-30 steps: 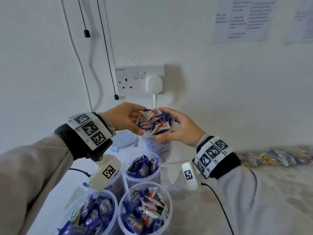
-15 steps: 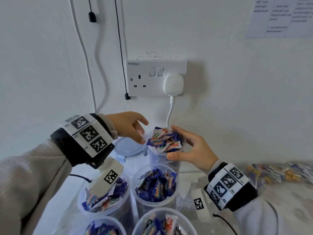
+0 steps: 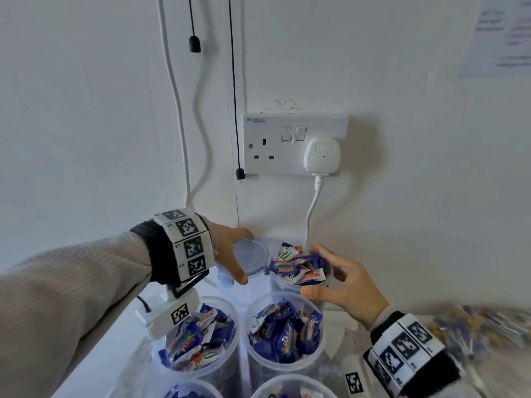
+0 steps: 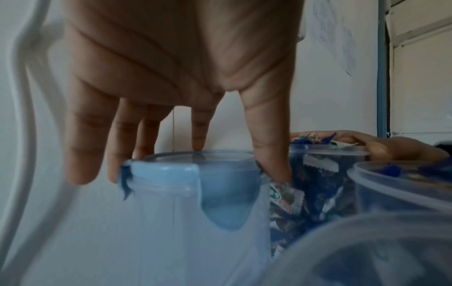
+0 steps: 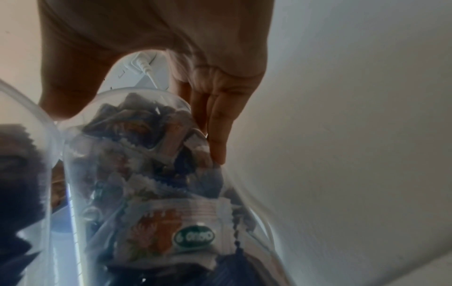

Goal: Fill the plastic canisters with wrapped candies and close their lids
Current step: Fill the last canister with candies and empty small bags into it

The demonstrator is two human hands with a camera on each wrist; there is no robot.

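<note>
Now right hand [image 3: 349, 285] grips clear canister [image 3: 298, 285], heaped with blue-white wrapped candies [image 3: 298, 268], unlidded. Just beside it, left hand [image 3: 230, 254] spreads loosely over pale-blue lid [image 3: 250, 258] without closing.

Pale blue lid [image 4: 193, 166] (blue-wrapped candies [image 3: 298, 267])

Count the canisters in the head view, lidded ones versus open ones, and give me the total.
Lidded canisters: 1, back left
Open canisters with candies: 5, back right, middle left, middle right, front left, front right
Total: 6
</note>
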